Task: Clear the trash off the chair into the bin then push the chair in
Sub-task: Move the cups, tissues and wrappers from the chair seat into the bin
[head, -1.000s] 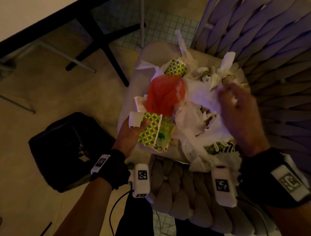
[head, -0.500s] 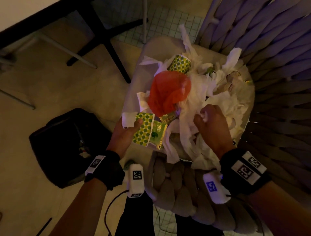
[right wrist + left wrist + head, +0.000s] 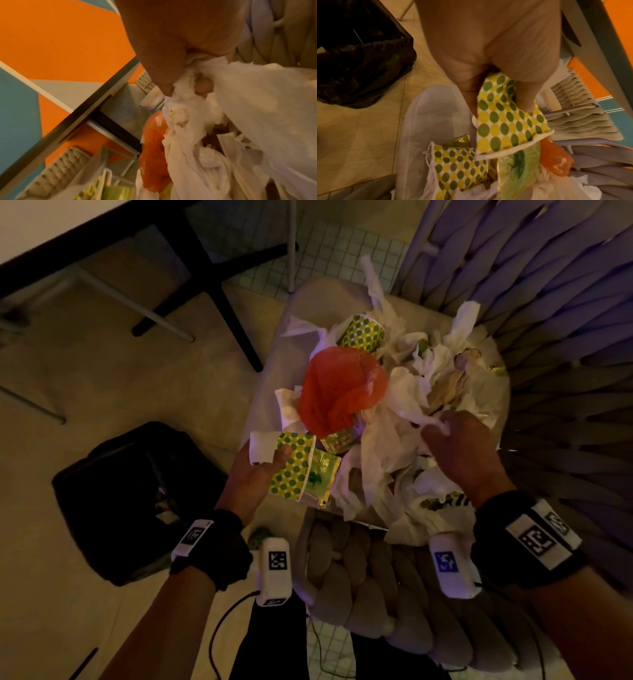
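Observation:
A heap of trash covers the chair seat (image 3: 301, 313): white tissues (image 3: 387, 446), an orange plastic bag (image 3: 339, 392), a green-and-yellow dotted paper cup (image 3: 363, 335) at the back. My left hand (image 3: 263, 460) grips a flattened dotted cup (image 3: 291, 470) (image 3: 508, 124) with a scrap of white paper (image 3: 262, 445) and a green wrapper (image 3: 320, 479) at the seat's front left edge. My right hand (image 3: 455, 446) pinches a bunch of white tissue (image 3: 185, 83) in the middle of the heap. The black-lined bin (image 3: 130, 494) stands on the floor left of the chair.
A table edge (image 3: 85, 237) and its black legs (image 3: 219, 289) cross the top left. The chair's woven back (image 3: 548, 337) rises on the right, its braided cushion edge (image 3: 359, 577) lies near me. Cables hang by my legs. A second dotted cup (image 3: 458, 169) lies under my left hand.
My right hand came down from the back of the heap toward me and closed on white tissue. My left hand keeps its hold on the flattened cup, shifted slightly.

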The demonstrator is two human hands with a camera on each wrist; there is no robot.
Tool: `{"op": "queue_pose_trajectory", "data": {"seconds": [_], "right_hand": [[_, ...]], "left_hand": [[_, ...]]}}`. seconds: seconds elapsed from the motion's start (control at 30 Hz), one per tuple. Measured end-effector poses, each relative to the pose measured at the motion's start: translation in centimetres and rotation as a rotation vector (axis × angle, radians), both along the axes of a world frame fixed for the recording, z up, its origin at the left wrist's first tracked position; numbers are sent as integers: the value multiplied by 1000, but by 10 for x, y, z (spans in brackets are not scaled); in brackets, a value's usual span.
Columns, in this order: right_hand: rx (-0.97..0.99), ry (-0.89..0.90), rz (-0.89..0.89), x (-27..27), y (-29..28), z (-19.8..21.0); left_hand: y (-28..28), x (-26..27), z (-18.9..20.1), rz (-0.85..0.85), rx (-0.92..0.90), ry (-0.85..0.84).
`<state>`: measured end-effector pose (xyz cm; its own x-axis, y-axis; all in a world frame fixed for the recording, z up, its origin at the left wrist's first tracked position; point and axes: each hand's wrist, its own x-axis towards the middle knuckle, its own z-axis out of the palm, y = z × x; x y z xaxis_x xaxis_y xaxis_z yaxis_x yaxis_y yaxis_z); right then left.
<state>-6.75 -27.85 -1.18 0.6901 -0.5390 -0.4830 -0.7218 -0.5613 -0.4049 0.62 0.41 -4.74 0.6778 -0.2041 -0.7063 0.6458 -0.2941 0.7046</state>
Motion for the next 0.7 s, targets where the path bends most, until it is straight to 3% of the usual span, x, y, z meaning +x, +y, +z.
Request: {"op": "queue_pose_trajectory", "data": {"seconds": [0.1,0.27,0.43,0.6,0.7], "right_hand": [[121,-96,-125,-9,-6,11],[279,-233,-80,-6,17,38],[410,-213,-40,33,57,67],[533,-205,117,88,141,75],[634,-114,251,116,221,55]], "left_hand": [[3,-2,-2,12,16,6],[10,-2,-2,47,28,2],[30,5,3,118,-3,-4],[97,14,0,266,35,7],[162,8,-9,431,129,61]]}}
